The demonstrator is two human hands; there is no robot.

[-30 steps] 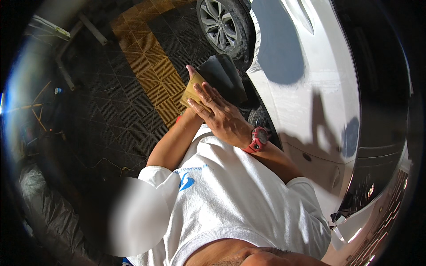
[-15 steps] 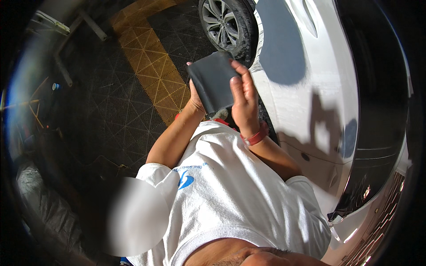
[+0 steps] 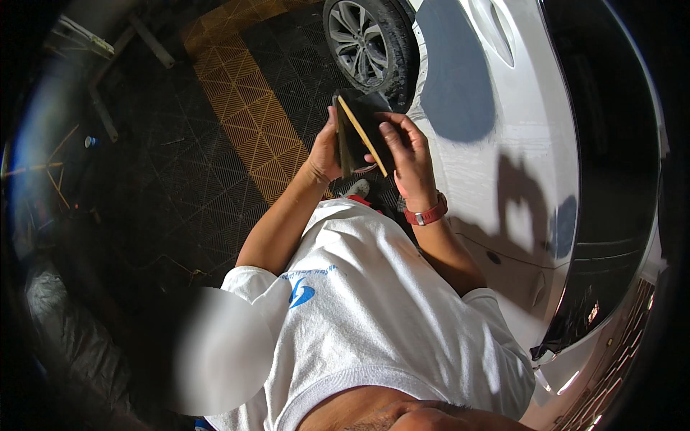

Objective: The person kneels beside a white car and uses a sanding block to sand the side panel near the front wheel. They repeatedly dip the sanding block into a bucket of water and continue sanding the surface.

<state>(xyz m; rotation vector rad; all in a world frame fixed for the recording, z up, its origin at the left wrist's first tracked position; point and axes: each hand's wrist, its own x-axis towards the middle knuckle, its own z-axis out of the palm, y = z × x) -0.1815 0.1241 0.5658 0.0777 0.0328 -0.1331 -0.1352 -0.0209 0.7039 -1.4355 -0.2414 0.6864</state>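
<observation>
Between my hands is a dark grey sheet of sandpaper (image 3: 368,129), bent into a fold, with a bright yellowish edge running down its middle. My left hand (image 3: 325,154) is closed on its left side, its fingers partly behind the sheet. On the other side my right hand (image 3: 410,158) grips the sheet, the thumb along the near face and the other fingers curled at the top. What lies inside the fold is partly hidden. Beside my right hand stands a white car body panel (image 3: 471,169) with a large grey patch (image 3: 456,79) on it.
A car wheel (image 3: 363,43) is just beyond the sheet. Black floor tiles (image 3: 194,151) with a yellow band (image 3: 248,108) spread to the left. A metal stand (image 3: 151,43) is at the far left, near a small blue-white object (image 3: 90,141).
The sheet was spread with its broad dark face showing; now it is turned edge-on and folded. My right hand has shifted slightly right, and my left hand also moved a little right.
</observation>
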